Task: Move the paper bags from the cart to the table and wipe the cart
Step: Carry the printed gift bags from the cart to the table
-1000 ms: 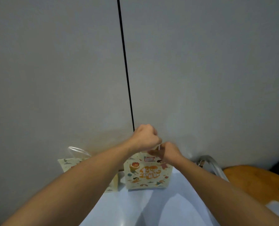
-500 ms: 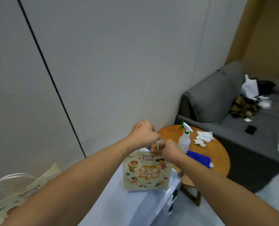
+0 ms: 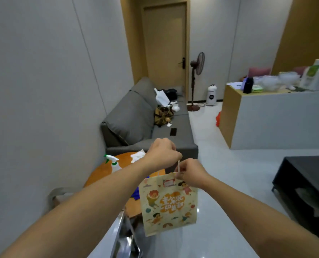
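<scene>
Hanging clear over floor, paper bag (image 3: 169,203), L hand (image 3: 162,155) & R hand (image 3: 189,173) fingers pinching handle

Grey sofa (image 3: 136,116), wooden door (image 3: 165,45)

A single wide-angle view from the person's head looks forward and slightly down along both outstretched forearms. Nearest the lens, the hands hold up a paper bag (image 3: 169,203); beyond it the view runs down the room, past the grey sofa (image 3: 136,118), to the door (image 3: 165,45) at the far end.
</scene>
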`<state>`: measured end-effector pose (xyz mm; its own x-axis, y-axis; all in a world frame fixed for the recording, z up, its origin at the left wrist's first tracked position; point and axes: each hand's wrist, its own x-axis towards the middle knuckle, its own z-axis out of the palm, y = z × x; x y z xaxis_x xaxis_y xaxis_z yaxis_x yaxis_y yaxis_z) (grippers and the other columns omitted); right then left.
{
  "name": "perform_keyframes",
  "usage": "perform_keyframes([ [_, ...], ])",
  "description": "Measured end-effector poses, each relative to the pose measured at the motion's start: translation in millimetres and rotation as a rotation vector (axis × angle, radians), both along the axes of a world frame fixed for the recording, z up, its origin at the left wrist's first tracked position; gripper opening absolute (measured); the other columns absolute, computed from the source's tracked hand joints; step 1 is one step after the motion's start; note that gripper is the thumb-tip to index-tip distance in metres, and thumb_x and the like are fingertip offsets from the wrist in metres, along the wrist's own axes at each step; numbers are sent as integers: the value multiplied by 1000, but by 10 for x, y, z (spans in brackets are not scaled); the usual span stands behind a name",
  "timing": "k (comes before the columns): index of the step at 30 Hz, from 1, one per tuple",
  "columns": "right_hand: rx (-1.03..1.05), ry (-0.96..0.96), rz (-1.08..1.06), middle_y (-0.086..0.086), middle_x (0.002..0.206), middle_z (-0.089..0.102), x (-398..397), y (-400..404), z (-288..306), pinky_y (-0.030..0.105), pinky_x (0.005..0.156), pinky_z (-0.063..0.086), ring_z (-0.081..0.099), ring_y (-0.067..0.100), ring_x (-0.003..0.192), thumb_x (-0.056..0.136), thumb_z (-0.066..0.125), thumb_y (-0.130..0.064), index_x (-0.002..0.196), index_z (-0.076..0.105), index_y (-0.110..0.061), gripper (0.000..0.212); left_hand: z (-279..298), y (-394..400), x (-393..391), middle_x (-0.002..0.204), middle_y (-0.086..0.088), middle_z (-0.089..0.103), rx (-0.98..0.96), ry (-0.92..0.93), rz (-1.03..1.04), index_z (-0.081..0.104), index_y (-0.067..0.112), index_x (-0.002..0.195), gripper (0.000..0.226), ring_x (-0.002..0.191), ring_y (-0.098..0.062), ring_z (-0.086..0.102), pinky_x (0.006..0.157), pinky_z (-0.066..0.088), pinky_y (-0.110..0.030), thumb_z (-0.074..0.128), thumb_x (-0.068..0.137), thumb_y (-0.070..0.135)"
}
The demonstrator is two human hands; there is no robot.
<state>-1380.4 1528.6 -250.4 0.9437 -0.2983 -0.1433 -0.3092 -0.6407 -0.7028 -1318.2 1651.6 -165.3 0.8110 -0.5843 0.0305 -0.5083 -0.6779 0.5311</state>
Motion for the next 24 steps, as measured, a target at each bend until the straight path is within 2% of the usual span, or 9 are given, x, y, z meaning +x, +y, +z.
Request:
perform_keyframes([
  [3,-43,18,-104,-6,86,70,-230,-656,-54,25,63,58,70,10,74,91,73,-30,83,71,-27,9,-21,-743,-166,73,-12,67,16,12,-120,68,6,66,21,76,-26,65,64,57,-41,68,79,24],
  [6,-20,46,-197,-6,82,71,-460,-1289,-103,24,58,58,71,11,68,90,74,-29,82,72,-26,9,-81,-1435,-299,61,-4,58,25,28,-212,59,12,54,30,64,-20,57,53,47,-34,68,81,23],
  [8,1,69,-259,-3,80,72,-615,-1689,-130,28,57,60,72,13,62,88,77,-27,82,73,-23,8,-134,-1875,-362,61,-2,55,21,59,-262,56,11,54,33,61,-17,53,53,42,-30,68,82,22],
  [11,25,98,-341,0,80,73,-828,-2271,-178,38,61,63,73,21,61,83,81,-22,78,75,-21,8,-226,-2520,-481,68,-8,61,20,100,-334,65,1,66,27,64,-21,57,57,49,-34,68,82,22],
  [14,33,125,-412,1,79,75,-1041,-2789,-214,40,63,64,74,23,60,83,82,-24,76,74,-21,11,-324,-3139,-623,74,-14,67,33,86,-409,68,2,69,24,70,-26,65,62,57,-39,67,81,23],
  [16,24,139,-467,1,76,75,-1187,-3096,-249,40,64,64,73,20,59,84,81,-24,76,74,-21,11,-366,-3525,-718,76,-17,68,29,76,-456,68,1,70,24,67,-24,62,63,58,-43,67,79,23],
  [20,-27,169,-585,-2,72,75,-1528,-3650,-328,37,65,64,72,13,57,86,77,-28,77,74,-23,11,-405,-4209,-967,67,-11,62,44,99,-571,68,1,69,22,61,-19,55,55,48,-33,67,78,21],
  [24,-21,204,-720,1,65,72,-1882,-4060,-393,34,57,58,71,15,56,88,75,-35,63,64,-24,31,-437,-4788,-1238,56,-4,51,66,119,-692,59,5,57,24,55,-17,47,51,42,-31,66,76,18],
])
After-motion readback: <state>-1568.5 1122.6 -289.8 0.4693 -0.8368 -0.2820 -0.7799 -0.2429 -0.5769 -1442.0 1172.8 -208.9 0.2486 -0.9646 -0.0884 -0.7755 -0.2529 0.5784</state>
